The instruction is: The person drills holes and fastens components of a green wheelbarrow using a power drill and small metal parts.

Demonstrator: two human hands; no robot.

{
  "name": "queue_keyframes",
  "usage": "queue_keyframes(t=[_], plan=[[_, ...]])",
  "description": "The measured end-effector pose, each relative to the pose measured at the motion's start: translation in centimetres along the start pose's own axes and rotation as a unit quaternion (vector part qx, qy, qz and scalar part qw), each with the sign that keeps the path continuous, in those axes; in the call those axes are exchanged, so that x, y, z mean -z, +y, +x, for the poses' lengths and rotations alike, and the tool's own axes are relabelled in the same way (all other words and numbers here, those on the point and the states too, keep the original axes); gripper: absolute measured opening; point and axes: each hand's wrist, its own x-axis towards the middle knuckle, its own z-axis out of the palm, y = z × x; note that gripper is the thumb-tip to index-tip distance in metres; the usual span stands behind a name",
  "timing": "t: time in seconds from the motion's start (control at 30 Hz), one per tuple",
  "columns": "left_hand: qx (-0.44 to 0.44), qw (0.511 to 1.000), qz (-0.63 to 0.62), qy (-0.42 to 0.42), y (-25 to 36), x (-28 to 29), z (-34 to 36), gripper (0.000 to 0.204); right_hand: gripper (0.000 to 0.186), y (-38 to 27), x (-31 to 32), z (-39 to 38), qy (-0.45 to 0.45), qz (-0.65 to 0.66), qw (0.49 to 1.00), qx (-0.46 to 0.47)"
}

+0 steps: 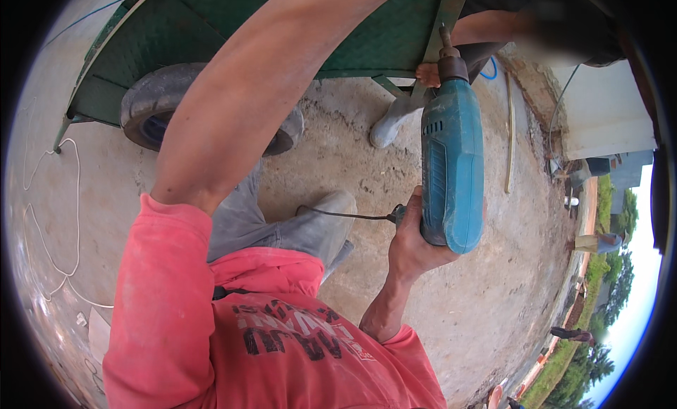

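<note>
My right hand (411,243) is wrapped round the handle of a teal power drill (451,162), its chuck and short bit (445,39) pointing toward a green metal bar (444,21). The bit's tip overlaps the bar; whether they touch I cannot tell. A dark cord (345,215) runs from the drill's handle past my knee. My left forearm (247,92) reaches up across a green metal body (374,39), and its hand lies beyond the upper edge. Beside the chuck, another person's hand (427,75) rests at the green frame.
Black tyres (159,102) sit under the green body. The other person's pale boot (386,129) stands on the concrete floor (508,282). A white cable (76,218) loops at the left; a long thin strip (509,134) lies at the right. More people (608,242) are farther off.
</note>
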Motion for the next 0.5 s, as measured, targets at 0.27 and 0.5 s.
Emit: queue_keyframes(t=[0.27, 0.5], plan=[[0.004, 0.999, 0.005, -0.039, 0.2, 1.0, -0.2, 0.018, 0.079, -0.8, -0.6, 0.4, 0.004, -0.034, 0.999, 0.018], [0.014, 0.998, 0.042, -0.036, -0.4, 0.0, 0.4, 0.021, 0.086, -0.4, -1.3, 0.3, 0.006, 0.04, 0.999, -0.014]])
